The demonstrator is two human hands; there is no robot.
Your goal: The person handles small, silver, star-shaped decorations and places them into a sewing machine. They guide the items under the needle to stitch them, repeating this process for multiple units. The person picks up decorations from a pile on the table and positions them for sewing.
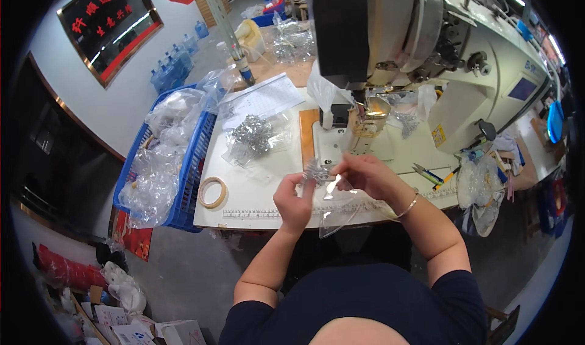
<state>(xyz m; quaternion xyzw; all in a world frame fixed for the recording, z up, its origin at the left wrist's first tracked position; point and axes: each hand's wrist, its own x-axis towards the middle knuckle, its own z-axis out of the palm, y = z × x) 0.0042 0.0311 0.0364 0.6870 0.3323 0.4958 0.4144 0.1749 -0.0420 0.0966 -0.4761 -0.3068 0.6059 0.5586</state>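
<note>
A small silvery, glittering piece (316,171) is up between my hands, just over the front part of the sewing table. My left hand (294,201) grips it from the left, thumb and fingers closed. At its right edge my right hand (373,175) pinches with thumb and forefinger; what exactly lies between those fingertips is too small to tell. Clear plastic (336,220) hangs below the hands past the table edge. Behind them stands the industrial sewing machine (518,80), its needle area beyond the piece. A heap of similar silvery pieces (253,134) lies on plastic to the left.
A blue basket (197,147) full of clear bags stands against the table's left side. Nearby lie a tape roll (202,194) and a paper sheet (266,96). A ruler strip (256,213) runs along the front edge. Thread snips (429,174) and a plastic bag (478,180) are at right.
</note>
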